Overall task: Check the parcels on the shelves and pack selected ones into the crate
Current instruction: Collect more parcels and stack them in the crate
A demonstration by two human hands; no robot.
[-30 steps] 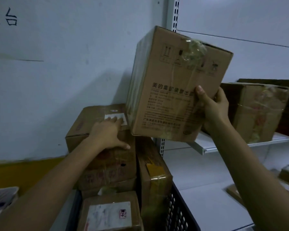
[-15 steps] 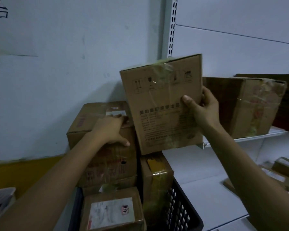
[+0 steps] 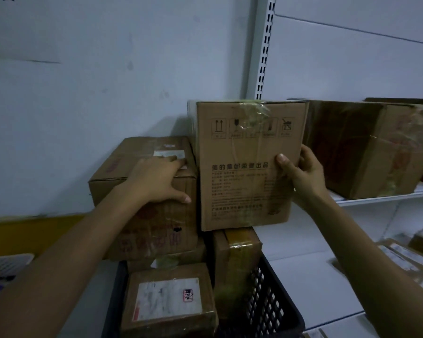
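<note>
A tall cardboard box with printed handling symbols and black text stands upright on a narrow taped parcel in the black plastic crate. My right hand grips its right edge, thumb on the front face. My left hand rests flat on the top front edge of a brown box stacked at the crate's left. A labelled parcel lies at the crate's front.
A large brown taped box sits on the white shelf to the right. Lower shelves at right hold several flat parcels. A white slotted upright and a white wall stand behind. A yellow surface is at left.
My right hand has lowered the tall box from a tilted position in the air and set it upright on the crate's parcels. My left hand stayed on the brown box.
</note>
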